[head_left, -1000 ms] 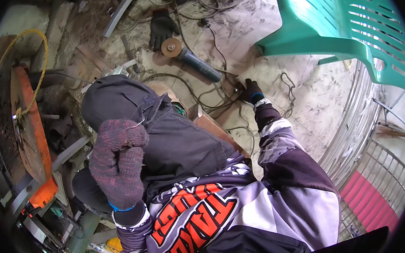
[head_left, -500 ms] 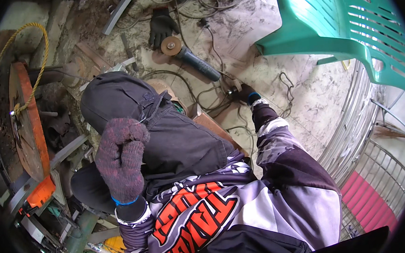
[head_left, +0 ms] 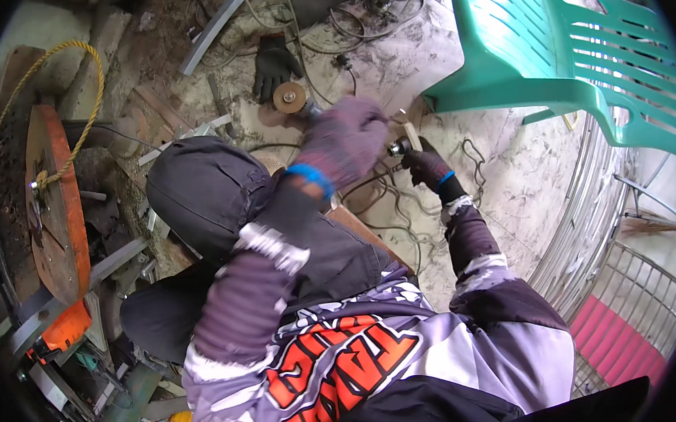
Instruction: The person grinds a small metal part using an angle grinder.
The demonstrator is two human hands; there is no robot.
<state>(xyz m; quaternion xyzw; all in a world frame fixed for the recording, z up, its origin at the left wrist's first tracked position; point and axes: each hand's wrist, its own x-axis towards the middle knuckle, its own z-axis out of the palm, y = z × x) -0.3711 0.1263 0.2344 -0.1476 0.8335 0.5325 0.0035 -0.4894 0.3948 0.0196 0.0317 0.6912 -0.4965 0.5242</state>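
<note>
A worker in a grey-and-white patterned top (head_left: 481, 350) with red lettering leans over bent knees in dark trousers (head_left: 204, 197), facing a green plastic chair (head_left: 513, 85) that stands ahead and to the right. The left hand (head_left: 346, 141), in a purplish knit glove with a blue cuff, reaches across to the left of the chair; its fingers look curled in, but blur makes it impossible to tell whether they grasp anything. The right hand (head_left: 426, 164), in a dark glove, is just beside it, near the chair's left foot, fingers closed around a small tool (head_left: 412, 137) with a pale shaft, its tip close to the left hand. An orange-edged disc (head_left: 55, 203) with a looped yellow rope (head_left: 97, 71) stands far to the chair's left. On the smudged floor (head_left: 509, 191), also left of the chair, lies an angle grinder (head_left: 289, 97), its brown wheel in sight and its body largely hidden behind the left hand. Beyond the wheel, well left of the chair, rest an empty black glove (head_left: 274, 65) and, farther off, a grey metal bar (head_left: 219, 27).
</note>
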